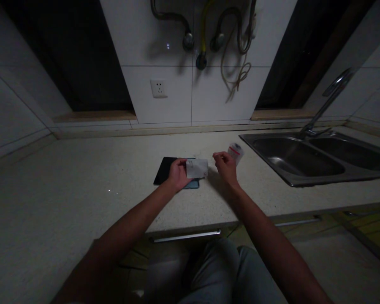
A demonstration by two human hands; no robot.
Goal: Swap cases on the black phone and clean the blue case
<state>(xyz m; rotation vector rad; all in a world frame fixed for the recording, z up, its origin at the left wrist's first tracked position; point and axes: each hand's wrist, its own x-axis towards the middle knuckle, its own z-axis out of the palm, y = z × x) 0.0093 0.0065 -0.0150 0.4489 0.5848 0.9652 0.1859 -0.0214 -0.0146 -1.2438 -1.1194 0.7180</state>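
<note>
My left hand (178, 175) is closed on the left end of a small, flat white packet (196, 169) with faint printing, held above the counter. Beneath that hand lies a dark flat device (163, 171), like a tablet or phone, beside a teal flat piece (194, 184) that the packet partly covers. Just right of the packet, apart from it, my right hand (226, 167) has its thumb and fingers pinched together; anything between them is too small to make out. Behind it is a see-through pouch or container (236, 152) with a red band; whether the hand touches it I cannot tell.
The pale counter (129, 202) runs along a tiled wall. A double steel sink (294, 158) with a tall tap (327, 101) is set in at the right. On the wall are a socket (158, 88) and hoses with valves (201, 61). Drawer handles (186, 236) line the front.
</note>
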